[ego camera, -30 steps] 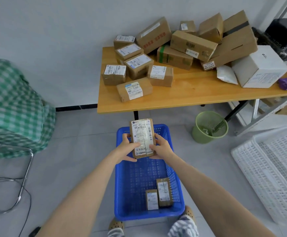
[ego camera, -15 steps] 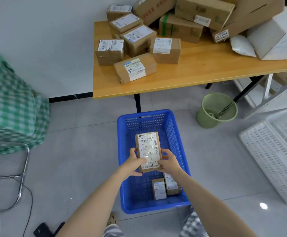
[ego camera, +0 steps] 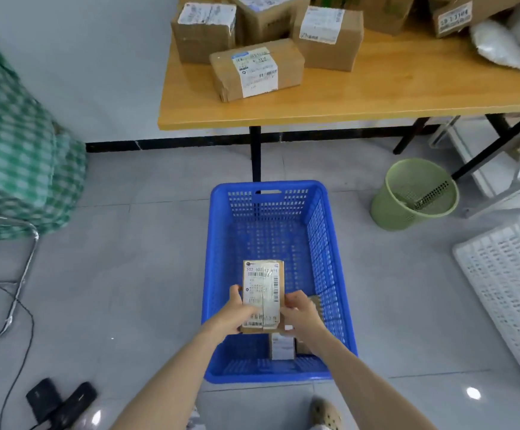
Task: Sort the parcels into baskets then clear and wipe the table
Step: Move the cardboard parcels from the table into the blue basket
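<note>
Both hands hold one brown parcel over the near half of the blue basket, which stands on the grey tiled floor. The left hand grips the parcel's nine o'clock edge, fingers curled round it and thumb on the labelled face. The right hand clasps the three o'clock edge in like manner. The parcel lies label up, its long side pointing to twelve o'clock (whether its underside touches the basket floor cannot be told).

At six o'clock of it a small labelled box lies on the basket floor. A second box shows at three o'clock, mostly hidden behind the right hand.

At twelve o'clock from the basket stands the wooden desk, which carries more cardboard parcels. One taped parcel lies nearest the desk's front edge, and a white padded bag lies towards two o'clock.

A green bin stands on the floor at two o'clock of the basket. A white basket is at three o'clock, and a green checked cloth draped over a chair is at ten o'clock.
</note>
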Demonstrator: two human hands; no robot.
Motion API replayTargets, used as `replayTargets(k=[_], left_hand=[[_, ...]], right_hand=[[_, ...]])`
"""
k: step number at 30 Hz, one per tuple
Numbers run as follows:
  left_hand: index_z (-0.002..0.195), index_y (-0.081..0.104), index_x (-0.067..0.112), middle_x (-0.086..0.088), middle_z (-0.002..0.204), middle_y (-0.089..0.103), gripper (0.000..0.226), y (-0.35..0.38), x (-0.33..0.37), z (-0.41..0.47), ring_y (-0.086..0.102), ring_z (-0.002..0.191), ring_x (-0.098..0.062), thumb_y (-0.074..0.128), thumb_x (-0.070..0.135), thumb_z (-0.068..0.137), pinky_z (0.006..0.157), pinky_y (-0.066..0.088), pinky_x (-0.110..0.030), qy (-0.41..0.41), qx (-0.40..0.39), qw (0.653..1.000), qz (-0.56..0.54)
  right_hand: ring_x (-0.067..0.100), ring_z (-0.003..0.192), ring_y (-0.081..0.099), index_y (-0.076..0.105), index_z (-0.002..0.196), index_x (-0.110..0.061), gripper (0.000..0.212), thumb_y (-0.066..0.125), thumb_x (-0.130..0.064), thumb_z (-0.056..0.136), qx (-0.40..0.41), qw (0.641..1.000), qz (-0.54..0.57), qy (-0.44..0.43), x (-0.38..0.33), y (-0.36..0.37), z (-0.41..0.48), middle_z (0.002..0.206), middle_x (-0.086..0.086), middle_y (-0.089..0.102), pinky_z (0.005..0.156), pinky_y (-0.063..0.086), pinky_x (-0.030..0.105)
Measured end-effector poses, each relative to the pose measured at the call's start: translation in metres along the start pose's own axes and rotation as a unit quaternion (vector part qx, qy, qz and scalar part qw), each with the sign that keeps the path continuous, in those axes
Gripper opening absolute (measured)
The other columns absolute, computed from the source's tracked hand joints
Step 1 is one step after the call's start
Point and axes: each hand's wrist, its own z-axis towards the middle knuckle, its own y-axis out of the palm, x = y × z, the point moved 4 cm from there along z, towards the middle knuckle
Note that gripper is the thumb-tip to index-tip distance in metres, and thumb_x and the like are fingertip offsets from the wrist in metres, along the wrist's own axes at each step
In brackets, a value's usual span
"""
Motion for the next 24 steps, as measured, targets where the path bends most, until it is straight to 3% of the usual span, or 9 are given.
replayTargets(k=[4, 7, 10, 12, 14, 18, 20, 22, 24], left_hand=[[0.119, 0.028, 0.015, 0.005, 0.107, 0.054, 0.035, 0.028, -0.034, 0.044, 0.055, 0.084, -0.002, 0.052, 0.016, 0.094, 0.059, 0.048, -0.021, 0.007, 0.007, 1.000, -0.016], [0.116, 0.031, 0.010, -0.001, 0.111, 0.055, 0.035, 0.031, -0.064, 0.075, 0.054, 0.085, -0.004, 0.051, 0.030, 0.096, 0.071, 0.049, -0.028, 0.011, 0.024, 0.999, -0.035], [0.125, 0.028, 0.007, 0.001, 0.114, 0.053, 0.057, 0.031, -0.097, 0.119, 0.054, 0.100, -0.015, 0.049, 0.048, 0.093, 0.076, 0.046, -0.038, 0.010, 0.044, 0.997, -0.061], [0.144, 0.013, 0.007, -0.006, 0.135, 0.048, 0.083, 0.025, -0.102, 0.145, 0.051, 0.118, -0.026, 0.046, 0.059, 0.089, 0.078, 0.045, -0.041, -0.001, 0.067, 0.998, -0.001], [0.150, -0.006, 0.013, -0.008, 0.146, 0.039, 0.093, 0.024, -0.126, 0.185, 0.046, 0.128, -0.029, 0.041, 0.064, 0.088, 0.088, 0.043, -0.036, 0.020, 0.099, 0.993, 0.055], [0.151, -0.001, 0.017, -0.011, 0.152, 0.029, 0.081, 0.017, -0.137, 0.256, 0.037, 0.134, -0.030, 0.032, 0.062, 0.092, 0.100, 0.037, -0.038, 0.029, 0.131, 0.982, 0.132], [0.150, -0.011, 0.017, -0.015, 0.153, 0.026, 0.085, 0.018, -0.150, 0.290, 0.035, 0.135, -0.033, 0.029, 0.064, 0.092, 0.104, 0.035, -0.044, -0.002, 0.122, 0.973, 0.196], [0.148, -0.017, 0.019, -0.019, 0.148, 0.033, 0.093, 0.020, -0.162, 0.320, 0.043, 0.129, -0.036, 0.032, 0.069, 0.088, 0.102, 0.040, -0.051, -0.044, 0.088, 0.970, 0.223], [0.148, -0.009, 0.017, -0.018, 0.139, 0.043, 0.092, 0.032, -0.175, 0.338, 0.053, 0.119, -0.036, 0.043, 0.063, 0.088, 0.092, 0.048, -0.054, -0.069, 0.039, 0.978, 0.193]], right_hand=[[0.022, 0.082, 0.059, 0.045, 0.087, -0.010, 0.016, 0.059, -0.017, 0.092, -0.004, 0.996, -0.093, -0.001, 0.037, -0.023, 0.049, 0.092, 0.013, 0.059, 0.085, 0.055, 0.051], [0.022, 0.089, 0.065, 0.048, 0.112, -0.005, 0.031, 0.061, -0.024, 0.091, -0.008, 0.997, -0.076, 0.013, 0.071, -0.026, 0.079, 0.104, 0.014, 0.064, 0.082, 0.056, 0.049], [0.026, 0.103, 0.064, 0.030, 0.140, -0.019, 0.059, 0.060, -0.033, 0.092, -0.026, 0.997, -0.070, -0.001, 0.107, -0.013, 0.115, 0.125, 0.011, 0.058, 0.076, 0.058, 0.042], [0.026, 0.099, 0.067, 0.009, 0.149, -0.035, 0.074, 0.057, -0.040, 0.092, -0.067, 0.992, -0.107, -0.007, 0.113, -0.004, 0.137, 0.128, 0.010, 0.059, 0.066, 0.058, 0.037], [0.028, 0.087, 0.071, 0.005, 0.146, -0.046, 0.074, 0.056, -0.044, 0.092, -0.119, 0.980, -0.158, -0.030, 0.139, 0.014, 0.174, 0.120, 0.013, 0.065, 0.063, 0.059, 0.038], [0.021, 0.069, 0.071, 0.033, 0.127, -0.018, 0.047, 0.052, -0.046, 0.093, -0.146, 0.965, -0.215, -0.030, 0.146, 0.032, 0.230, 0.097, 0.009, 0.066, 0.057, 0.057, 0.032], [0.019, 0.062, 0.071, 0.037, 0.123, -0.011, 0.049, 0.046, -0.050, 0.094, -0.170, 0.954, -0.248, -0.012, 0.160, 0.041, 0.261, 0.092, 0.010, 0.066, 0.053, 0.056, 0.029], [0.028, 0.075, 0.073, 0.043, 0.127, -0.002, 0.059, 0.041, -0.052, 0.095, -0.186, 0.927, -0.326, 0.023, 0.170, 0.044, 0.290, 0.097, 0.017, 0.069, 0.061, 0.059, 0.034], [0.030, 0.080, 0.071, 0.048, 0.129, 0.002, 0.067, 0.037, -0.055, 0.096, -0.202, 0.894, -0.394, 0.062, 0.180, 0.042, 0.310, 0.102, 0.021, 0.068, 0.068, 0.060, 0.034]])
